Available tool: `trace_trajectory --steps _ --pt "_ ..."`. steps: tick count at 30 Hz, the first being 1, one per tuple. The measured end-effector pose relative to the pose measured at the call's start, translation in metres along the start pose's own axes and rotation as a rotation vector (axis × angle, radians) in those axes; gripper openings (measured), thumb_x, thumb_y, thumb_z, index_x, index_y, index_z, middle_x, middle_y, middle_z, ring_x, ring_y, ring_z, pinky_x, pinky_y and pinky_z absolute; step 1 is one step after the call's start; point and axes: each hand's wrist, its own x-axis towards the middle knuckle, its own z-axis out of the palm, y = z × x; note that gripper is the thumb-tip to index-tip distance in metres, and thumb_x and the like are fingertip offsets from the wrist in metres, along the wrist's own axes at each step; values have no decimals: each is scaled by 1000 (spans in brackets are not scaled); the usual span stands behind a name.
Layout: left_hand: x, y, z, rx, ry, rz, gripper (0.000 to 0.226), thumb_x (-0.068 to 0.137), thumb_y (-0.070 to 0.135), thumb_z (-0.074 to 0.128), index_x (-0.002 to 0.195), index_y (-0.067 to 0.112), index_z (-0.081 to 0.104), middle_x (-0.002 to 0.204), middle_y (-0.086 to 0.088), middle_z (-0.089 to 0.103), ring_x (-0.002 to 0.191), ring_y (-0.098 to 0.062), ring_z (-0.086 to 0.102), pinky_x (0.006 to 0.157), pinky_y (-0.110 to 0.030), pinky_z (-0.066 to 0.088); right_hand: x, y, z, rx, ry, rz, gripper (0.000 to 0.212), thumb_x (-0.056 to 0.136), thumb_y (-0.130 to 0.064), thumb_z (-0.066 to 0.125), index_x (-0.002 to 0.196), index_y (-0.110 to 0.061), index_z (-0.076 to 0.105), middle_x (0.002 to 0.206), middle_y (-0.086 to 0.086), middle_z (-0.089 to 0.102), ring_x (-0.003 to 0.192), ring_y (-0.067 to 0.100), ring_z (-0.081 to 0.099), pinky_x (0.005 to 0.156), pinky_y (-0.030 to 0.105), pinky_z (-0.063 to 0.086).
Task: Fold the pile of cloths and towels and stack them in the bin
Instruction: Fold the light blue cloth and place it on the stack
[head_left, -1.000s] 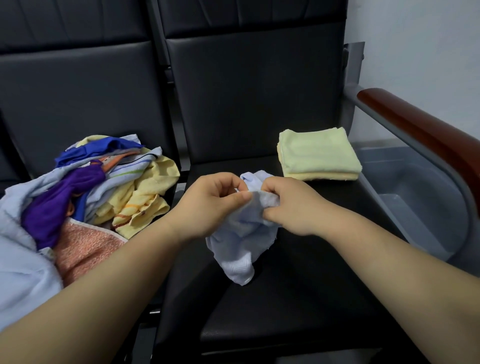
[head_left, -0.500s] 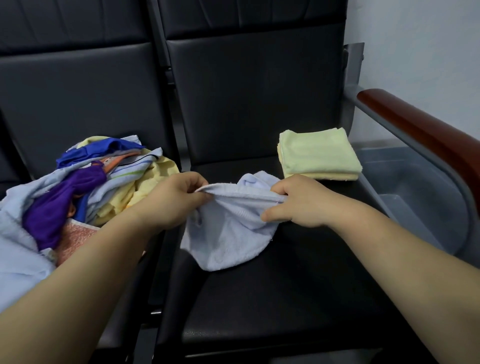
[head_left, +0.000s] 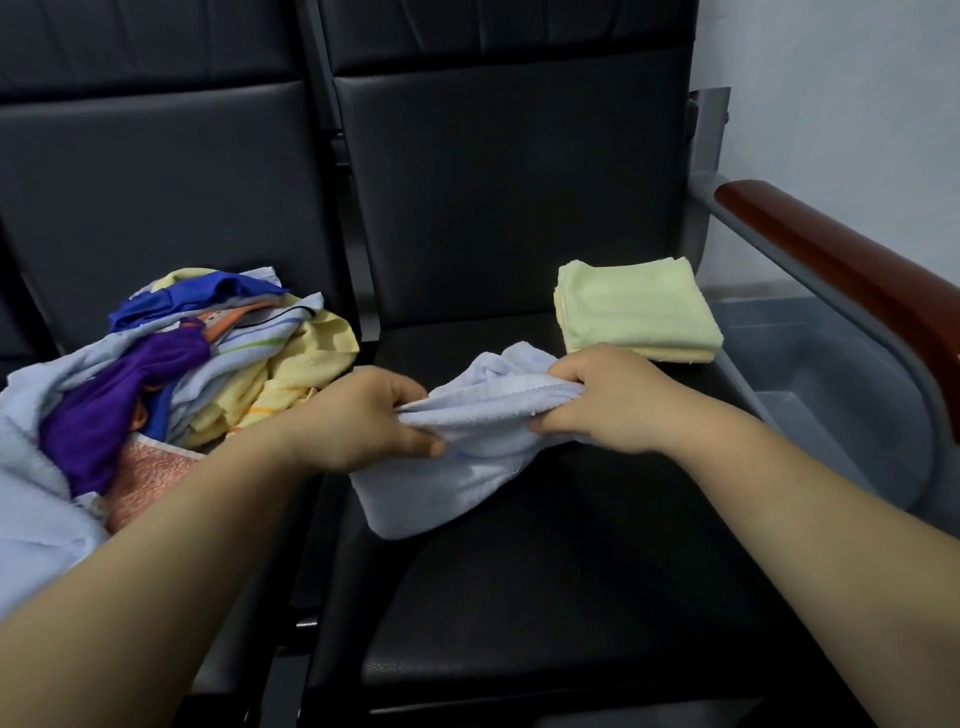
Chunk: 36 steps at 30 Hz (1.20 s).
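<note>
Pale blue towel (head_left: 457, 457) bunched, wrinkled, unfolded.

A plain pale blue towel (head_left: 457, 467) is showing at the centre against the black seat (head_left: 519, 597). At one o'clock a folded pale green towel (head_left: 634, 306) is lying over a pale yellow towel (head_left: 680, 356). At nine o'clock the pile (head_left: 182, 374) is mixing colours: a deep purple cloth (head_left: 119, 395), a royal blue cloth (head_left: 197, 296), a yellow cloth (head_left: 317, 358) carrying thin orange stripes, a pale striped cloth (head_left: 265, 338) running green and blue lines, a salmon-pink towel (head_left: 150, 483) and a light blue cloth (head_left: 36, 499). At three o'clock a grey bin (head_left: 841, 395) is showing below a reddish-brown armrest (head_left: 841, 275).
</note>
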Motion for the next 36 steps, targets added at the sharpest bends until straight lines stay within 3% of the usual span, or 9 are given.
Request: trace_trajectory --steps 7,12,16,18,20,23,28,33,36 --pt "0 -1 1 -621 23 26 31 77 24 84 75 13 55 63 -4 50 53 -14 45 43 -23 35 -7 -12 0 238 80 -129 34 80 -16 81 63 -11 51 62 -7 47 59 8 43 59 27 38" --pt "-1 5 -7 -861 25 48 50 52 37 94 77 11 59 71 -10 57 63 -20 55 55 -29 42 -7 -13 3 66 -93 -123 34 76 -29 86 90 -9 63 76 1 58 67 13 55 63 33 48" --pt "-3 11 -3 -400 25 108 30 71 20 93 91 10 73 83 -3 73 79 -10 67 69 -25 52 3 -13 11 -294 -92 -28 32 83 -18 70 76 -25 39 62 0 49 60 22 51 55 39 42" --pt "-1 9 0 -307 38 115 20 77 19 89 93 15 77 86 4 76 82 -5 67 71 -20 53 1 -14 7 -140 -21 -14 35 86 -24 78 72 -29 46 62 -1 55 62 17 56 60 33 44" --pt "-2 4 1 -431 39 111 26 79 23 88 99 12 76 95 -2 78 89 -12 70 78 -30 56 -7 -16 0 109 2 -36 28 86 -31 82 70 -26 59 62 -5 63 60 7 60 62 26 47" --pt "0 -4 3 -600 88 106 42 76 33 81 99 1 64 87 -14 66 77 -27 58 66 -40 46 -15 -17 -2 306 -110 -30 22 83 -21 84 75 -18 64 62 -1 68 59 13 66 61 28 51" --pt "0 10 11 -818 107 128 19 82 17 70 98 9 63 87 -9 67 82 -20 63 66 -30 51 -11 -14 4 101 -159 4 22 80 -19 83 79 -20 61 63 -5 61 59 11 62 64 33 53" --pt "-4 10 -6 -329 70 180 29 76 19 90 96 13 70 87 0 74 81 -15 70 69 -32 57 -4 -18 6 -77 -92 -3 23 87 -22 74 78 -21 52 66 1 60 61 16 56 62 31 47" --pt "-2 1 -7 -114 51 147 21 77 23 90 92 19 76 88 -3 75 82 -18 70 76 -40 55 -5 -19 3 -3 -68 -24 22 85 -30 77 78 -22 58 65 4 66 62 17 63 64 43 54"
